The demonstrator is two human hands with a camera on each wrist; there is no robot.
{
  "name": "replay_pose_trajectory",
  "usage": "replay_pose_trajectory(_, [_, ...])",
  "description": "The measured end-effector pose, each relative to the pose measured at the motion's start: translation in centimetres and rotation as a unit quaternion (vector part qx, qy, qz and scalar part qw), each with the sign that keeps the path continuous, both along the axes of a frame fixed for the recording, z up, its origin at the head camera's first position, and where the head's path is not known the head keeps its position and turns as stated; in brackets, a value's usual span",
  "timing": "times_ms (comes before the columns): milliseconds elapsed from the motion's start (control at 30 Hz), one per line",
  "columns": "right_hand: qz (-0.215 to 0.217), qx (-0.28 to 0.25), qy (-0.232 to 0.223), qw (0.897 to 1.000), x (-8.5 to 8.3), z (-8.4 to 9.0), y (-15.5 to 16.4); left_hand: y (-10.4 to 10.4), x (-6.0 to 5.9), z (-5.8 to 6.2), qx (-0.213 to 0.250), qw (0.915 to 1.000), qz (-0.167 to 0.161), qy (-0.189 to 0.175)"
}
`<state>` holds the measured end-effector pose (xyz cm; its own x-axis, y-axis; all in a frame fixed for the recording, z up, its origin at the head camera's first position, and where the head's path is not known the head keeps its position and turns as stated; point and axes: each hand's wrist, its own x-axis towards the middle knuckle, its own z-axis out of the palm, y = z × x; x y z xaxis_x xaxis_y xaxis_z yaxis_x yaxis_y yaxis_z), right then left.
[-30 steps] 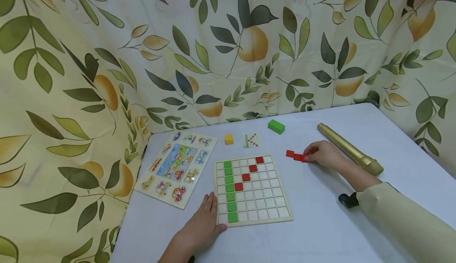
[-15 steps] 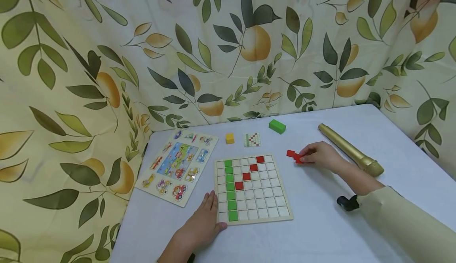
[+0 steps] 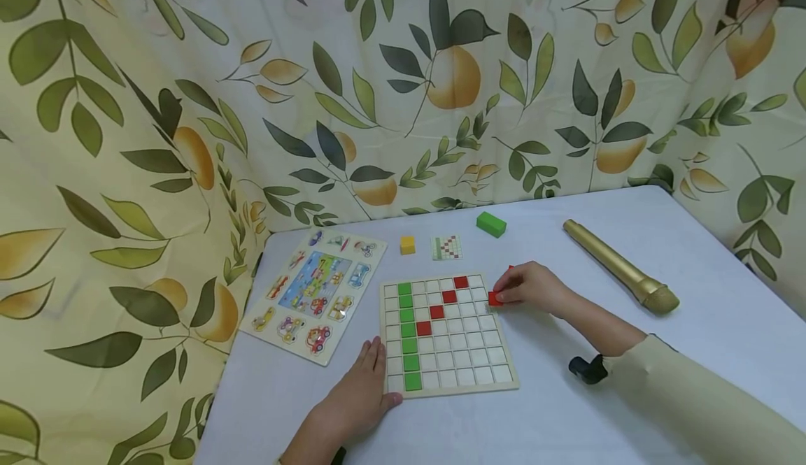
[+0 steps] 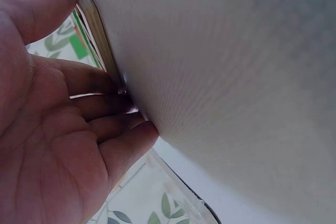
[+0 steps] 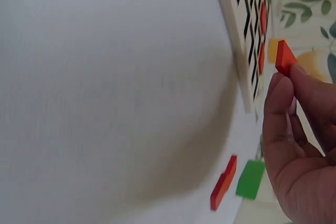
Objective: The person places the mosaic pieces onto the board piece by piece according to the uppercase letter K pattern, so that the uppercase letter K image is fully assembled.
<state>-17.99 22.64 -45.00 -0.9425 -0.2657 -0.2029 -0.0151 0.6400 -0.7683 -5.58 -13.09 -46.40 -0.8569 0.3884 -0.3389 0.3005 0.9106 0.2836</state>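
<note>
White table (image 3: 567, 395), leaf-print curtain behind.
R hand (image 3: 535, 289) pinches red tile (image 3: 495, 299) at grid board (image 3: 497, 381) right edge, long axis unclear; L hand (image 3: 355, 402) flat, fingers straight, on board's left edge.

— Where did the grid board (image 3: 448, 335) lie?
— On the table (image 3: 630, 395), near its front middle. The picture puzzle (image 3: 315, 294) lay just left of it.
— And behind it?
— A cube (image 3: 407, 245), a pattern card (image 3: 446, 247) and a block (image 3: 491, 224), in that order leftward to rightward. The tube (image 3: 619, 266) lay well to the right, with the curtain (image 3: 403, 80) behind everything.
</note>
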Motion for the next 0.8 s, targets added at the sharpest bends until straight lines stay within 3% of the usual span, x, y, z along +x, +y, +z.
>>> replay_pose_trajectory(800, [0.078,-0.027,-0.018,0.996,2.7,-1.3,-8.5,0.1,0.0,0.4,0.003,1.0000,0.005,-0.004])
